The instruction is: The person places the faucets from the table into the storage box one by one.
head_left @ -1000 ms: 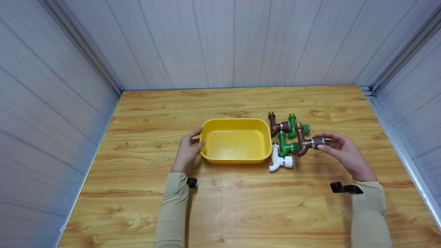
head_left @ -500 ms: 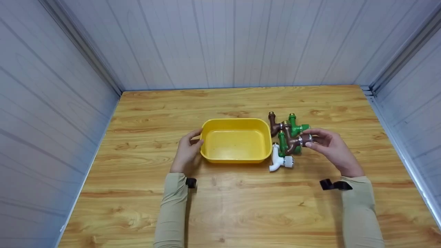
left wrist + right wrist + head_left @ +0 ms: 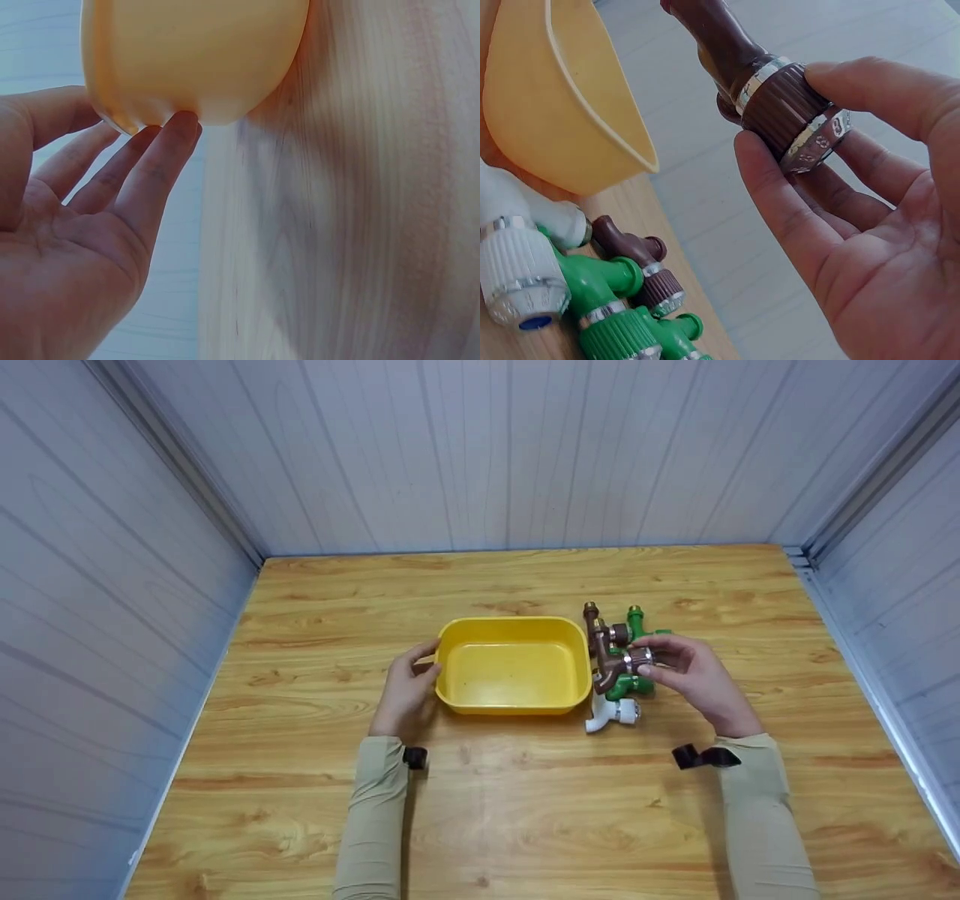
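My right hand (image 3: pixel 690 675) pinches a brown plastic tap (image 3: pixel 609 666) by its ribbed knob, between thumb and fingers. In the right wrist view this tap is held up above the others, close to the yellow tub (image 3: pixel 536 97). At the tub's left end, my left hand (image 3: pixel 409 686) grips the wall, thumb at the rim and fingertips against the outside. Beside the tub's right end lie a white tap (image 3: pixel 601 714), two green taps, one nearer (image 3: pixel 622 688) and one farther (image 3: pixel 636 620), and a second brown tap (image 3: pixel 590 610), partly hidden behind the held one.
The yellow tub stands on a wood-grain table (image 3: pixel 525 810), and its bare floor shows. Pale panelled walls (image 3: pixel 480 457) rise at the back and along both sides. Black straps (image 3: pixel 705 756) sit at the wrists over beige sleeves.
My right hand has carried the brown tap leftward over the green taps to near the tub's right rim. The left hand and the tub stay in place.
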`<control>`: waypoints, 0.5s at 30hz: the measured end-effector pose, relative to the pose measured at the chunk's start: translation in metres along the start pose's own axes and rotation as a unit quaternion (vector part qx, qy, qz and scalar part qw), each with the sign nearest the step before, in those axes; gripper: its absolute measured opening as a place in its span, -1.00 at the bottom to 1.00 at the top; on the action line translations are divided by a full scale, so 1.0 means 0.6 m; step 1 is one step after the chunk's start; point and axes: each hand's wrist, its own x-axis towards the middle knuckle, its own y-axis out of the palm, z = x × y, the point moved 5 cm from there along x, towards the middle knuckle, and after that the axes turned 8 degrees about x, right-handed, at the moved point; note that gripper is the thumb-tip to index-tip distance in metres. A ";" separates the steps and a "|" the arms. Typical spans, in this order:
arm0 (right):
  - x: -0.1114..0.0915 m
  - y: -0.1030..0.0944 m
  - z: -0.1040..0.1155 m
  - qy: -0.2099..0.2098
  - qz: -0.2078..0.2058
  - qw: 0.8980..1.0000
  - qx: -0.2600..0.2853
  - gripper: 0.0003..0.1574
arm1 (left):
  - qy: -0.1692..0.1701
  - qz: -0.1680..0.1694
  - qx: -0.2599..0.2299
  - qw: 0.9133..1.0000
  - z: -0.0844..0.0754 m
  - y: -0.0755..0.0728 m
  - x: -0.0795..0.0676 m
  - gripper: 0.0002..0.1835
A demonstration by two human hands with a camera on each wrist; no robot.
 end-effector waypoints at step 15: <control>0.020 0.036 0.004 -0.020 0.021 0.998 0.056 -0.48 | 0.017 -0.009 0.030 0.999 -0.001 -0.001 0.000 -0.52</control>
